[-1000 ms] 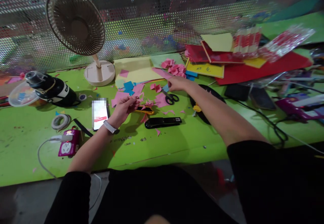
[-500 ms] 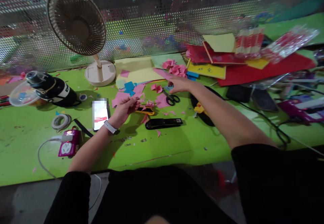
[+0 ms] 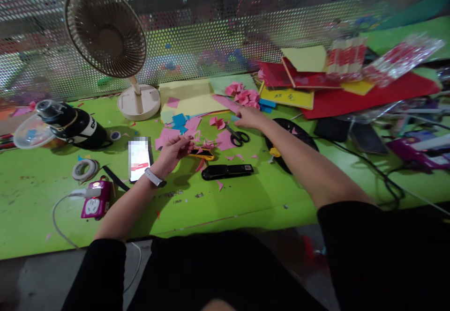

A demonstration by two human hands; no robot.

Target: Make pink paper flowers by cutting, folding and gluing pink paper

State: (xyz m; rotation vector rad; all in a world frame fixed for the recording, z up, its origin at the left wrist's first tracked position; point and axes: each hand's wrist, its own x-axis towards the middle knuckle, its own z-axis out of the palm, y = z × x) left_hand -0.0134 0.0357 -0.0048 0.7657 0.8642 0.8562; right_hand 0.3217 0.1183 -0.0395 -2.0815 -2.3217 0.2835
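My left hand point(image 3: 175, 149), with a watch at its wrist, hovers over the pink paper scraps with thumb and fingertips pinched together. What the pinch holds, if anything, is too small to make out. My right hand point(image 3: 248, 117) is stretched forward, index finger out, beside a pink paper strip point(image 3: 225, 102) and below a heap of folded pink paper flowers point(image 3: 246, 96). Near its fingertips lie a single pink paper flower point(image 3: 217, 123) and black-handled scissors point(image 3: 239, 138). A yellow utility knife point(image 3: 204, 154) sits right of my left hand, with a black stapler point(image 3: 227, 171) below.
A phone point(image 3: 139, 160), tape roll point(image 3: 85, 169) and purple power socket point(image 3: 96, 199) lie at left. Behind them stand a black bottle point(image 3: 75, 126) and a fan point(image 3: 138, 102). A round black object point(image 3: 286, 133) is under my right forearm. Red sheets point(image 3: 372, 96) fill the back right.
My right hand's fingers have drawn closer together, and its forearm has shifted slightly left. My left hand has stayed nearly still in its pinch.
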